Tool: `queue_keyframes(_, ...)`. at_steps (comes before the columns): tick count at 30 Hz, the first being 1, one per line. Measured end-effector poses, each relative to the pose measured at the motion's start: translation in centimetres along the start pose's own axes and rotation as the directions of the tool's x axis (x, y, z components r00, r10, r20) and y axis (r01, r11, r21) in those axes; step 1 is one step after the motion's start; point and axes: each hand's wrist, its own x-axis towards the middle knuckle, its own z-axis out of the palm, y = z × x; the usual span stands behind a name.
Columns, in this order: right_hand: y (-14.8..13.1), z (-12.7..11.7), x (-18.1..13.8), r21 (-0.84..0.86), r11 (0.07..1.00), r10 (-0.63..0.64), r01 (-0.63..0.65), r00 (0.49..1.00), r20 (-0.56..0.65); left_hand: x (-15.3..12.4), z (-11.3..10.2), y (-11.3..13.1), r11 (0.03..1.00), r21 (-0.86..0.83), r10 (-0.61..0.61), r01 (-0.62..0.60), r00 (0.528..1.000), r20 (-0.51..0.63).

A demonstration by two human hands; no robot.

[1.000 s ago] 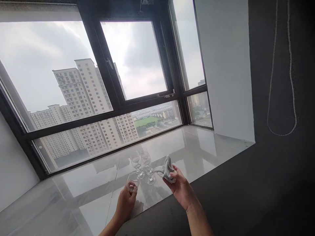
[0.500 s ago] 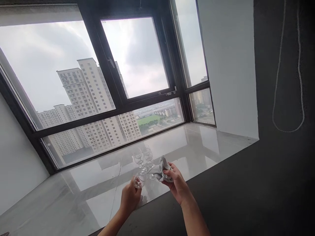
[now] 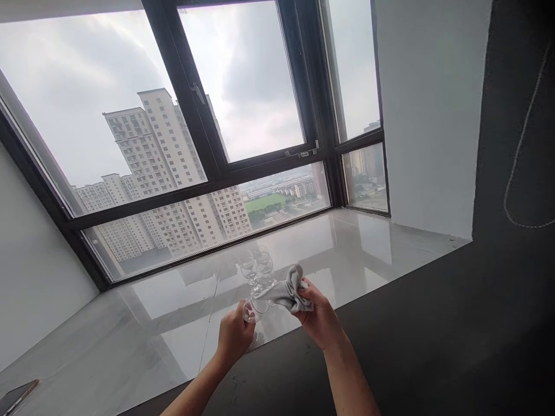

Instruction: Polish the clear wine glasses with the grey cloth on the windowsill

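Note:
My left hand [image 3: 236, 332] is closed on a clear wine glass [image 3: 256, 309], tilted with its bowl toward the right, just above the sill's front edge. My right hand [image 3: 318, 315] grips a bunched grey cloth [image 3: 295, 292], and a loose end of it reaches left to the held glass. Whether the cloth's tip is inside the bowl or only against its rim, I cannot tell. Just behind, more clear stemmed glasses [image 3: 262, 263] stand upright on the sill, partly hidden by the cloth and the held glass.
The glossy pale windowsill [image 3: 173, 323] runs under a dark-framed window [image 3: 208, 185]. A phone-like flat object [image 3: 19, 396] lies at the lower left. White wall [image 3: 429, 115] closes the right side, and a beaded cord [image 3: 515, 167] hangs on the dark wall beyond it.
The held glass has tipped further, its opening turning toward the cloth. My right hand has brought the cloth's loose end to the glass. The view has shifted slightly, showing more of the flat object.

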Motion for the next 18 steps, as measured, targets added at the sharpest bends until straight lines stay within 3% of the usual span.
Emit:
queue_keyframes(8,1.6,0.9,0.3,-0.332,0.934,0.121,-0.136,0.991,-0.066,-0.2,0.3,-0.2,0.997,0.051,0.053,-0.051,0.998,-0.035)
queue_keyframes(12,2.5,1.7,0.6,-0.492,0.858,0.085,-0.147,0.985,-0.147,-0.3,0.1,-0.1,0.995,0.083,0.054,-0.052,0.998,-0.013)
queue_keyframes(15,2.3,2.1,0.5,-0.522,0.845,0.047,-0.116,0.988,-0.144,-0.3,-0.1,0.2,0.996,0.083,0.035,-0.035,0.999,0.006)
queue_keyframes(18,2.0,2.4,0.2,-0.441,0.896,0.03,-0.057,0.997,-0.068,-0.4,-0.4,0.4,0.995,0.065,0.071,-0.072,0.997,0.019)
